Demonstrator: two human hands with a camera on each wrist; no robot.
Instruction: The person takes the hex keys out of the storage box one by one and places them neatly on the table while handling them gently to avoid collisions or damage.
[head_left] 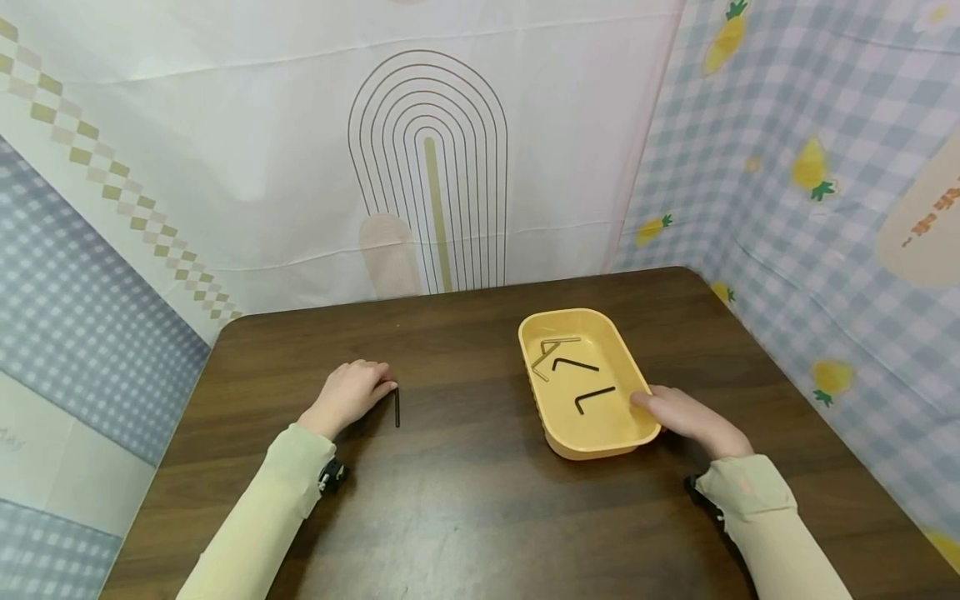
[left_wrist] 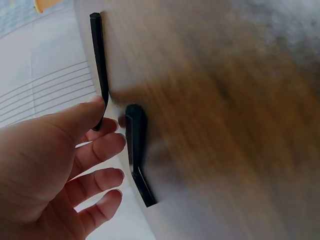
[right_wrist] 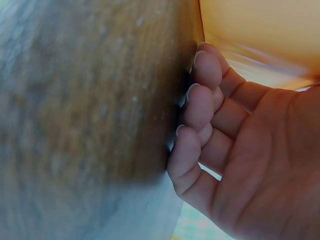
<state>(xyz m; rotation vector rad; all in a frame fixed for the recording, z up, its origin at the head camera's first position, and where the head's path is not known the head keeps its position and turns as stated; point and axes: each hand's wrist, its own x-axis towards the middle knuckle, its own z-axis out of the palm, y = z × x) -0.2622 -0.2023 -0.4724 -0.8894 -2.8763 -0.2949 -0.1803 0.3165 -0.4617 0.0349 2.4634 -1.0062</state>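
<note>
My left hand (head_left: 351, 395) is low over the left part of the table, pinching a black hex key (left_wrist: 99, 55) between thumb and forefinger. Another black hex key (left_wrist: 134, 145) shows beside the curled fingertips in the left wrist view. At the right, my right hand (head_left: 686, 417) grips the near right side of a yellow tray (head_left: 592, 440), thumb over the rim and fingers outside, low at the tabletop. Inside the tray lie a black hex key (head_left: 576, 363), a second black hex key (head_left: 596, 394) nearer me, and brass-coloured hex keys (head_left: 545, 357) at the far left.
The dark wooden table (head_left: 465, 500) has rounded far corners. Behind it hangs a white patterned cloth (head_left: 300, 167), and a blue checked cloth (head_left: 765, 192) closes off the right side. Another checked cloth (head_left: 67, 275) hangs along the left.
</note>
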